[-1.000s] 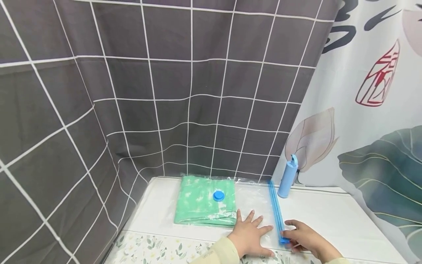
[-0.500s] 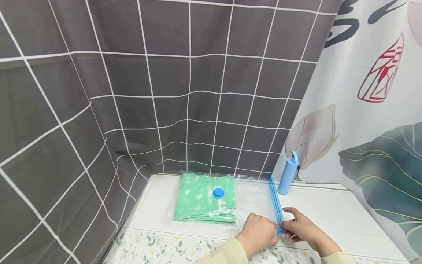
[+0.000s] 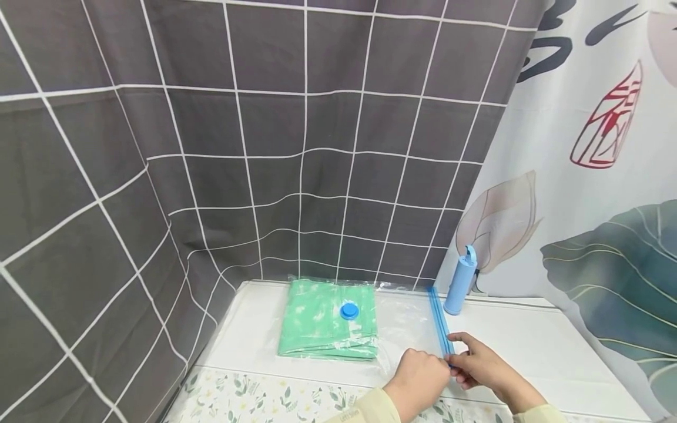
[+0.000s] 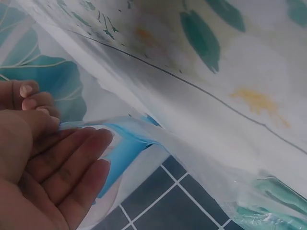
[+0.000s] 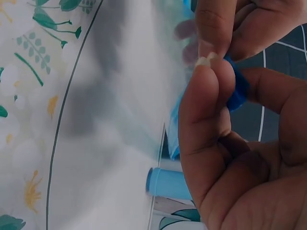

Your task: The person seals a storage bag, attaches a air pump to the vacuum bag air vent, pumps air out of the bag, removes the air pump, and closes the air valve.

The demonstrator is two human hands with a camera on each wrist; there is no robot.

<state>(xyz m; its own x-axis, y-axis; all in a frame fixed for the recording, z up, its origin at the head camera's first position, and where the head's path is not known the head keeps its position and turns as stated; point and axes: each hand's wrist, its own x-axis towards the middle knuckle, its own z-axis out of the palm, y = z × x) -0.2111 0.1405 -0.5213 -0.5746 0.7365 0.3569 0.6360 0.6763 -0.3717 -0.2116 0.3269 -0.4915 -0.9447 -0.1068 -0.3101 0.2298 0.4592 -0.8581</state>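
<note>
A clear plastic vacuum storage bag lies flat, with a folded green cloth inside its left part. Over the cloth sits a round blue valve. Along the bag's right end runs a blue zip strip. My left hand pinches the bag's near corner by the strip, its other fingers curled in the left wrist view. Right beside it, my right hand pinches a blue zip slider at the strip's near end. Fingertips of both hands meet there and partly hide the slider.
A light blue hand pump stands upright at the back right, beyond the strip. A floral cloth covers the front of the white table. A dark checked curtain hangs behind, a printed white one to the right.
My left hand lay spread flat on the bag; it has moved right and now pinches the corner. The right hand stays at the strip's near end, which has moved slightly away from me.
</note>
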